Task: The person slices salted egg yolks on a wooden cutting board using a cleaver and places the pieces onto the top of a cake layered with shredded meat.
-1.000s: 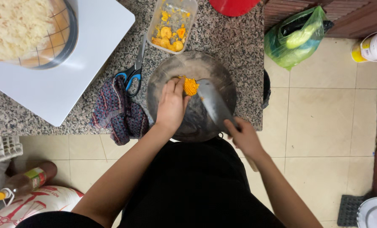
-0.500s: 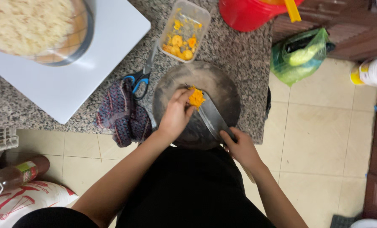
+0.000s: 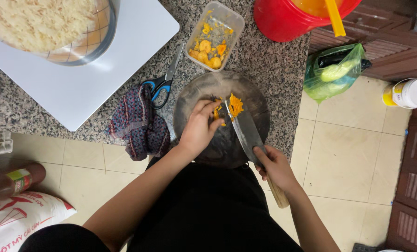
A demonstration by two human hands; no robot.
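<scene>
- Down at my lower left, a white sack (image 3: 17, 219) with red print lies on the floor, and a brown bottle (image 3: 10, 181) with a green and red label lies just beside it.
- At my right edge a white-lidded tub (image 3: 408, 93) with a yellow label stands on the floor, near a green plastic bag (image 3: 332, 72) that holds something pale green.
- The counter (image 3: 274, 65) is speckled grey granite; the floor (image 3: 358, 154) is cream tile, and dark wooden slats run along the right.
- A large white board (image 3: 77, 88) lies on the counter, bearing a wire-mesh basket (image 3: 54, 28) heaped with pale shreds.
- A glossy red bucket (image 3: 302, 16) sits at the top edge, with a yellow handle sticking out.
- The round dark chopping block (image 3: 218, 91) sits at the counter's near edge.
- A crumpled dark patterned cloth (image 3: 141, 123) lies just left of it, touching blue-handled scissors (image 3: 164, 81).
- A clear rectangular tub (image 3: 215, 35) of orange pieces stands just behind the block.
- My right hand (image 3: 276, 167) is wrapped around the wooden handle of a broad cleaver (image 3: 247, 133), its blade resting against the orange chunk (image 3: 232, 107).
- My left hand (image 3: 201, 128) pins that fibrous chunk at the middle of the block, fingertips curled on it.
</scene>
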